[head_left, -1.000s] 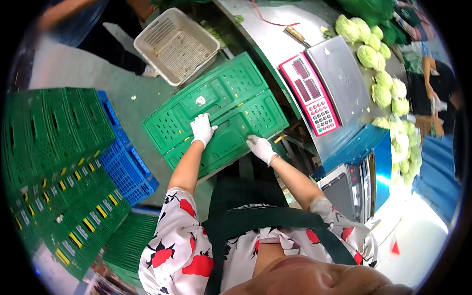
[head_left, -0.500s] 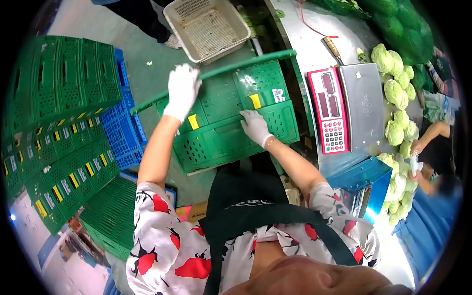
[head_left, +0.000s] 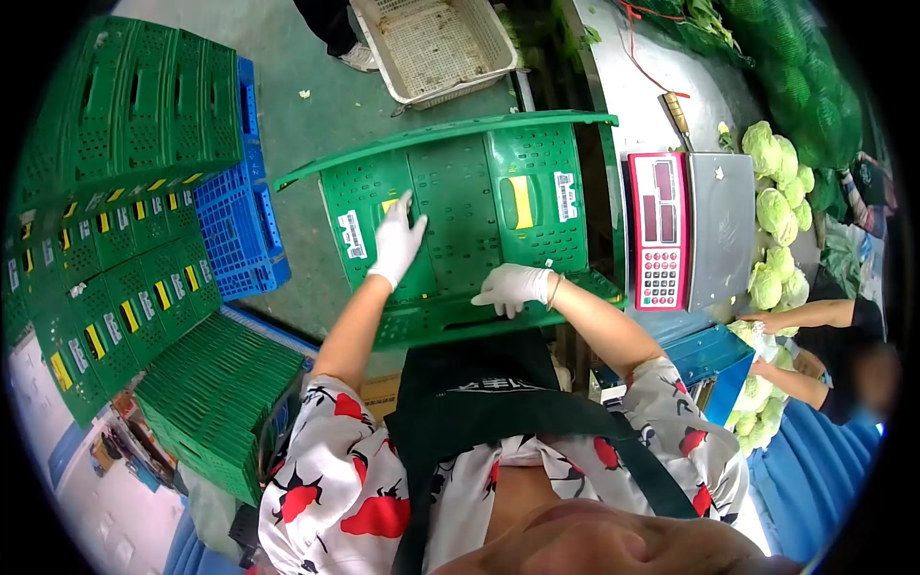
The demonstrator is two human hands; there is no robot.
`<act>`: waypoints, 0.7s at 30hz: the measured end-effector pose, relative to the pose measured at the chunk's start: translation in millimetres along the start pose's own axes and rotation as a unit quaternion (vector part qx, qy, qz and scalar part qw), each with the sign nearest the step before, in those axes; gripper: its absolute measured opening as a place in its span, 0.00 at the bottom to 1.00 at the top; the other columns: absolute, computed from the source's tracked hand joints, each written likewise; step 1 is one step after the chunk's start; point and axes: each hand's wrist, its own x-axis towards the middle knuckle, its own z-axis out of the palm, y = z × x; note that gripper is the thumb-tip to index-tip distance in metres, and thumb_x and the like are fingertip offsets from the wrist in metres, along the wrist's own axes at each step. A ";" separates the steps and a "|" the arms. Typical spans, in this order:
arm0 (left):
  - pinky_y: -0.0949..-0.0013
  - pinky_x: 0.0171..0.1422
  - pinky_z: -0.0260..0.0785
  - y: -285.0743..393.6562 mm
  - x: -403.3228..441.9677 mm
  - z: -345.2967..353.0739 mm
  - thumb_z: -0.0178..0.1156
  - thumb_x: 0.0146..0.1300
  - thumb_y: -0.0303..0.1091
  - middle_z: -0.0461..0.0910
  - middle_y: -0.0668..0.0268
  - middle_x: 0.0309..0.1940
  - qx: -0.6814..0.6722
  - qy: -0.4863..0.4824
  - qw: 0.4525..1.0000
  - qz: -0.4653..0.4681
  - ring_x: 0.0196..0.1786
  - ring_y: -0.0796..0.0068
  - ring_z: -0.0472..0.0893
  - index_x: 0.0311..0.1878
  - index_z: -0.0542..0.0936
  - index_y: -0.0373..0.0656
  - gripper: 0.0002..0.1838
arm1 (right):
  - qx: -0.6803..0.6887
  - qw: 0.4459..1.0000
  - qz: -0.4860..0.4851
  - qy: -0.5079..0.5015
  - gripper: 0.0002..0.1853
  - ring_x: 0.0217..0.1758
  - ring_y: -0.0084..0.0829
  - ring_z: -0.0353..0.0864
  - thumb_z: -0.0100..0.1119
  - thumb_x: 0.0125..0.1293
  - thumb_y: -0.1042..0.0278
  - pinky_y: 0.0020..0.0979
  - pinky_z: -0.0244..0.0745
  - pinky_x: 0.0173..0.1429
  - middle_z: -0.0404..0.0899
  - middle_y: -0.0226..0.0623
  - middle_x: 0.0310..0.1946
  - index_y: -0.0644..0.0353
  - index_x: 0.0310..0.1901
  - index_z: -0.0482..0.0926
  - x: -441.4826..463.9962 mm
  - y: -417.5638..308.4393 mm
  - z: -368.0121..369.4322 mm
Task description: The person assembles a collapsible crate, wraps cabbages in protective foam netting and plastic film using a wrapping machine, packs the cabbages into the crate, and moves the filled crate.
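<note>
A green plastic folding crate [head_left: 460,206] is in front of me. Its far long wall [head_left: 450,137] stands up, and the near long wall [head_left: 460,321] shows mostly by its rim. Both end panels carry a yellow patch and a white barcode label. My left hand [head_left: 398,244], in a white glove, is over the left end panel with fingers stretched and apart, partly covering its yellow patch. At the near wall's inner side is my right hand [head_left: 515,289], also gloved. Its fingers are loosely bent and apart; contact with the wall is unclear.
Stacked green crates [head_left: 125,211] and a blue pallet [head_left: 240,230] stand left. A cream basket [head_left: 436,48] is beyond the crate, near a person's shoe [head_left: 360,57]. Right, a metal table bears a red scale [head_left: 658,230], a wooden-handled knife [head_left: 677,115] and cabbages [head_left: 776,216]. Another person's arms [head_left: 800,316] reach there.
My left hand has moved from the far wall's rim down over the left end panel. The near wall has tilted toward me, exposing more inside, and my right hand has shifted lower with it.
</note>
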 end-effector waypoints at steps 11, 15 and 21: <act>0.54 0.51 0.78 -17.1 -16.4 43.2 0.72 0.56 0.46 0.84 0.50 0.42 0.148 -0.098 0.973 -0.147 0.47 0.50 0.85 0.58 0.70 0.36 0.33 | -0.111 0.860 0.178 0.466 0.27 0.44 0.51 0.86 0.66 0.63 0.45 0.45 0.80 0.50 0.86 0.51 0.38 0.66 0.45 0.76 122.9 75.2 -34.7; 0.53 0.47 0.78 -21.8 -11.6 37.2 0.70 0.57 0.45 0.85 0.50 0.34 0.152 -0.113 0.973 -0.134 0.40 0.47 0.86 0.53 0.70 0.37 0.29 | -0.117 0.854 0.146 0.485 0.23 0.39 0.50 0.86 0.65 0.59 0.51 0.45 0.81 0.45 0.86 0.50 0.32 0.64 0.44 0.77 101.0 73.1 -37.0; 0.49 0.43 0.78 -1.4 -53.7 1.0 0.64 0.58 0.45 0.85 0.49 0.31 0.164 -0.037 0.974 -0.152 0.34 0.48 0.85 0.61 0.69 0.40 0.31 | -0.143 0.795 0.060 0.587 0.20 0.28 0.49 0.84 0.61 0.58 0.49 0.46 0.79 0.36 0.81 0.47 0.22 0.62 0.35 0.76 37.9 75.7 0.5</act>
